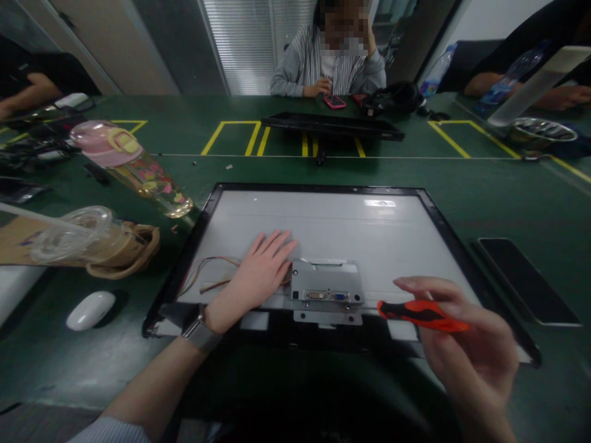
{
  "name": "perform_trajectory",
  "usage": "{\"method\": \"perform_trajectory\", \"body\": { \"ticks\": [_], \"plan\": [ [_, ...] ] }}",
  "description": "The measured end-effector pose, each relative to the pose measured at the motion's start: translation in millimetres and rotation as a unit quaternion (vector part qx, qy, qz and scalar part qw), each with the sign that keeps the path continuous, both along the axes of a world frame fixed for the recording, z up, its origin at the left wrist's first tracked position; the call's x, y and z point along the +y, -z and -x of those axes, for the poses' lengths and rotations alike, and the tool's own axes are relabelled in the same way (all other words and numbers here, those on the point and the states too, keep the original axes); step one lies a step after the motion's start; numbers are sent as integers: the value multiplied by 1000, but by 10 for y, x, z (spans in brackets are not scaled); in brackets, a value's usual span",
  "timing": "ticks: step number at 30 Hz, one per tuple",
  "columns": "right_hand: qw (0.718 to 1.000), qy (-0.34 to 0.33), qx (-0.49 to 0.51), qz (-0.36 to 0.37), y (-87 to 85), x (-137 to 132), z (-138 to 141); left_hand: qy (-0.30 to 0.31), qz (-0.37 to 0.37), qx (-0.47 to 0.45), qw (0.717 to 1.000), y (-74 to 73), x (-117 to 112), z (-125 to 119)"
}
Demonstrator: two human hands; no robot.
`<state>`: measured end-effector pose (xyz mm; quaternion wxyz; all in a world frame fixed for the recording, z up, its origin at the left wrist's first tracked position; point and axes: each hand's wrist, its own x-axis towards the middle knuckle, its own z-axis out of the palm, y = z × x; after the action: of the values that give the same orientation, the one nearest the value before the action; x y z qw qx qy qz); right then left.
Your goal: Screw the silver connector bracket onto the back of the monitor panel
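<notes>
A monitor panel (332, 227) lies face down on the green table, its grey metal back up inside a black frame. My left hand (258, 274) rests flat on it with fingers spread, just left of a small metal connector box (325, 286) with two ports. Thin coloured wires (207, 277) run out to the left of that hand. My right hand (466, 338) hovers above the panel's lower right corner, fingers closed round an orange and black screwdriver handle (420, 314) that points left toward the box.
A white mouse (90, 309), a clear cup in a woven holder (92, 243) and a pink-lidded bottle (133, 163) stand at the left. A dark phone (526, 280) lies right of the panel. Another monitor (332, 125) and a seated person (330, 58) are across the table.
</notes>
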<state>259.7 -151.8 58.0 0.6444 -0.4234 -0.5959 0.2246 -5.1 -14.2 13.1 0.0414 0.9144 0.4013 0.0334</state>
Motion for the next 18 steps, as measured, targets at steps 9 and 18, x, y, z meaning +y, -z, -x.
{"method": "perform_trajectory", "body": {
  "ticks": [9,18],
  "plan": [
    [997,69,22,38,36,-27,15,-2,-2,3,1000,26,-5,5],
    [1000,11,-12,-23,-21,34,17,-1,2,3,1000,5,-4,-1]
  ]
}}
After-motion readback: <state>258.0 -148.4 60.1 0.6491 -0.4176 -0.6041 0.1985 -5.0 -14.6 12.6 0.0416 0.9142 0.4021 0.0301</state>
